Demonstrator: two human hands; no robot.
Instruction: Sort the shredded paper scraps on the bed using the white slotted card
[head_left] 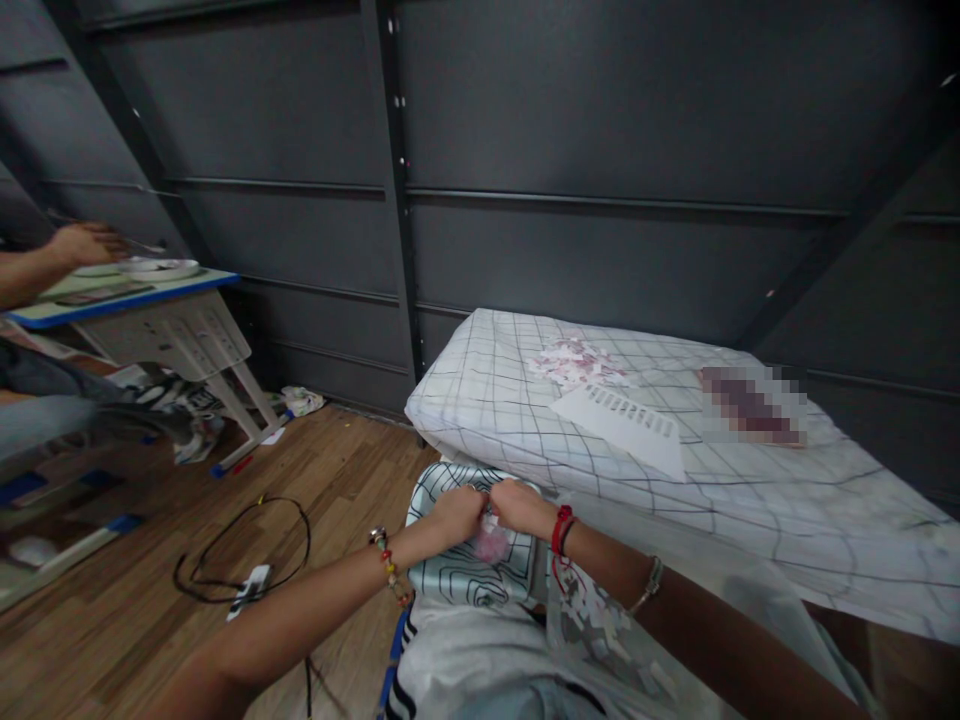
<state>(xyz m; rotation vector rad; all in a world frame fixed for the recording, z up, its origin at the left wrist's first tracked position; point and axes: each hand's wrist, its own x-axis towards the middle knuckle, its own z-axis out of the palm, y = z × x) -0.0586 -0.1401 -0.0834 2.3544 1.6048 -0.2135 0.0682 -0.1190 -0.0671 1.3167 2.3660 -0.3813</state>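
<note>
My left hand (459, 514) and my right hand (520, 508) are close together over my lap, fingers closed in a pinch. Between them is a small pink and white thing (491, 541), bunched and partly hidden by the fingers; its kind is unclear. Under both hands lies a pale blue cloth item (442, 572) with black wavy lines. Below my right forearm, a clear plastic bag (600, 625) contains many small white pieces.
Ahead, a white checked cloth (480, 400) covers a raised surface bearing a heap of pink and white scraps (577, 362), a white slotted sheet (622, 430) and a blurred dark red item (754, 408). Left are another person's hand (88, 243), a desk (150, 300), and a power strip (251, 588).
</note>
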